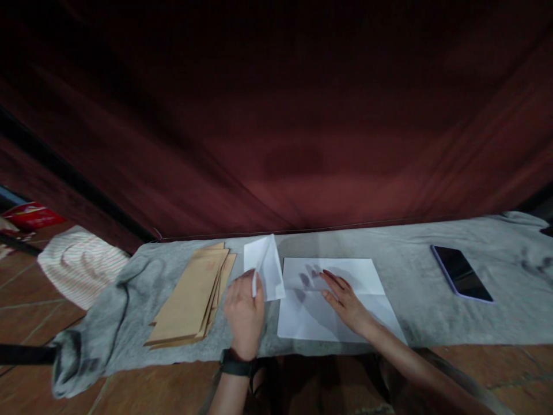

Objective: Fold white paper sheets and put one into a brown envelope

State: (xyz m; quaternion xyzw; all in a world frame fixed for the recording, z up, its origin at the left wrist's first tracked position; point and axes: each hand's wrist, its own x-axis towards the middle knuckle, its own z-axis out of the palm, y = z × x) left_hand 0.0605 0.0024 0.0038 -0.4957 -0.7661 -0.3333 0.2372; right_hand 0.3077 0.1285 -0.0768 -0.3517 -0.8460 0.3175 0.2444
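Observation:
My left hand (245, 311), with a dark watch on the wrist, pinches a folded sheet of white paper (271, 268) that stands partly raised, its folds spread a little. To the right, my right hand (348, 302) hovers over or rests on a creased white sheet (298, 323) lying flat; I cannot tell whether it touches. Its fingers are stretched out and hold nothing. Left of my left hand lies a loose stack of brown envelopes (185, 300), their edges uneven.
A grey cloth (415, 276) covers the narrow surface. At the right lies a phone (462, 274) with a purple case. Behind rises a dark red fabric panel (302, 144). A striped cloth (82, 265) hangs past the left end, above a tiled floor (26, 311).

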